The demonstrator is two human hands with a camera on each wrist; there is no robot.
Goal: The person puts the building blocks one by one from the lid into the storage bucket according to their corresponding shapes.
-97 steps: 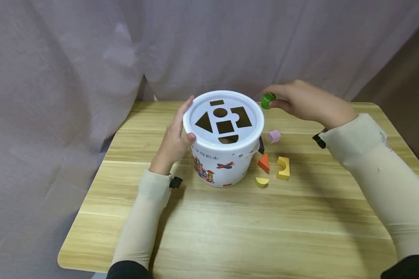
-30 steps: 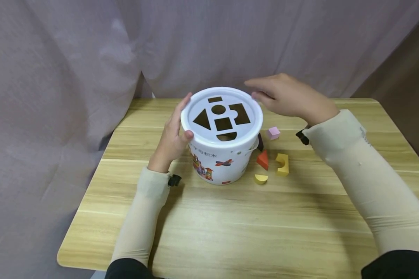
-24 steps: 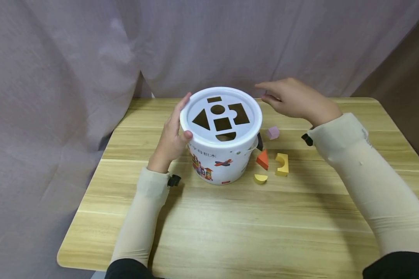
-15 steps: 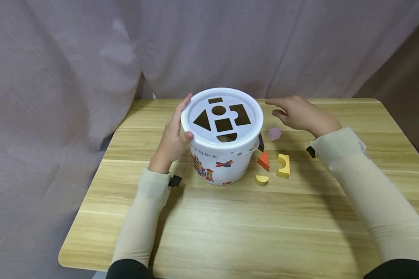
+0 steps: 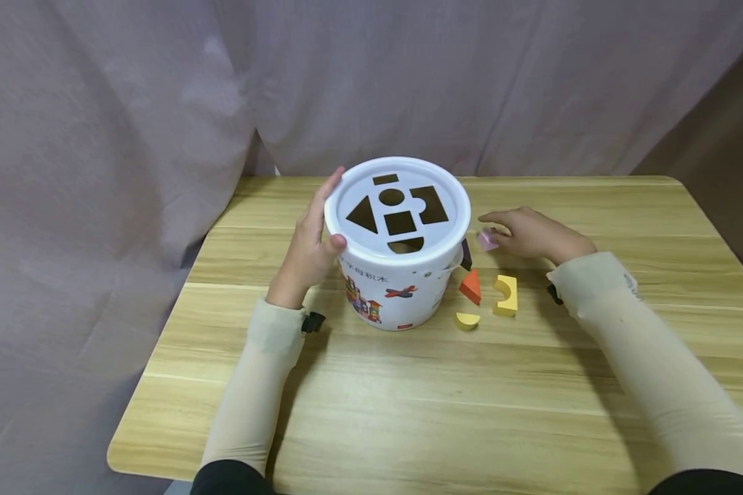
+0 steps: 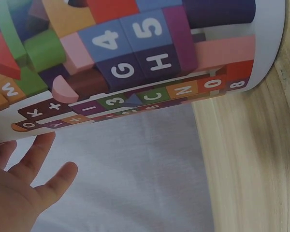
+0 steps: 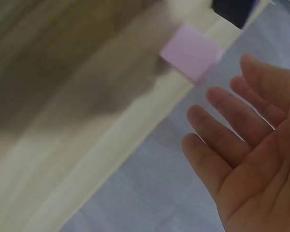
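Nearest on the table (image 5: pixel 408 412) lie three loose blocks: a yellow half-round (image 5: pixel 467 320), a yellow arch (image 5: pixel 505 295) and an orange triangle (image 5: pixel 470 287). Beyond them the right hand (image 5: pixel 532 234), fingers loosely extended, reaches the pink cube (image 5: pixel 486 240); only the right wrist view shows a gap between them. The left hand (image 5: pixel 306 244) presses relaxed fingers on the white bucket (image 5: pixel 396 275), whose printed side fills the left wrist view.

Left hand (image 5: pixel 309 244) upright with curved fingers, right hand (image 5: pixel 529 234) low, fingers loosely extended, both forearms sleeved.

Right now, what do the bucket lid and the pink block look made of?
Bucket lid: looks like moulded white plastic, smooth and slightly glossy, with clean-cut shape holes. Pink cube: probably painted wood, matte with crisp edges; foam can't be ruled out.
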